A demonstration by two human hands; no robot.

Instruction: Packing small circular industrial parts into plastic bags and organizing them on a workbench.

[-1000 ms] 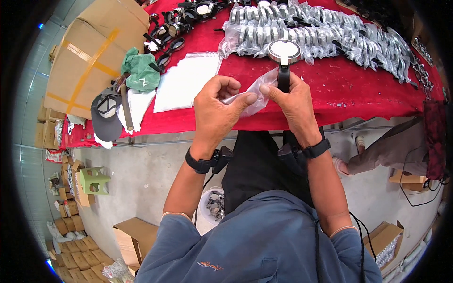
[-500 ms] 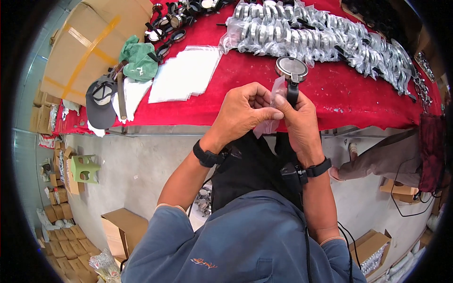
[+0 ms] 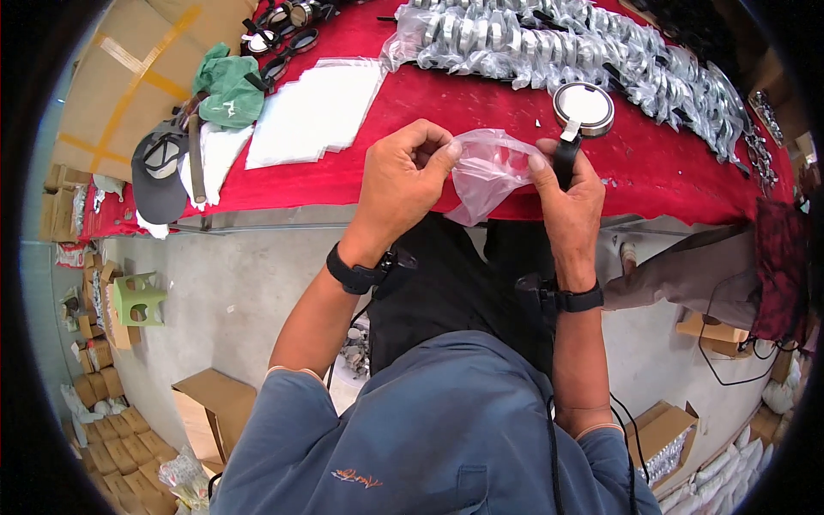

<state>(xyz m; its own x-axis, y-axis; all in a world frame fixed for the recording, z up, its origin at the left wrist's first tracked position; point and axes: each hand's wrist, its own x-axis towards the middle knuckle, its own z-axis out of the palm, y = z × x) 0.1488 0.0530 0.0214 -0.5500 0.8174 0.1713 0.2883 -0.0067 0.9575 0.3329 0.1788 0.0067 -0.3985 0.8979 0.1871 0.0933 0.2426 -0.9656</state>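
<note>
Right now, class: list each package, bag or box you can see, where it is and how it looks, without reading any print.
Clear plastic bag: thin, crumpled, pinched open between the left hand and right hand.
Stack of flat clear bags: whitish, on the red table, left of the hands.
Bagged silver round items: long shiny heap along the table's far side.
Cardboard box: large, brown, yellow tape, upper left.
Open cardboard box: brown, on the floor, lower left.

I count two hands in view: left hand (image 3: pixel 402 176) and right hand (image 3: pixel 568 190). One clear plastic bag (image 3: pixel 487 172) and one round magnifier with a black handle (image 3: pixel 582 112). One dark cap (image 3: pixel 158 176), one green cloth (image 3: pixel 225 86), one stack of flat clear bags (image 3: pixel 313 112). The bagged magnifiers (image 3: pixel 566 47) piled on the red table (image 3: pixel 412 103) are too many for me to count.
</note>
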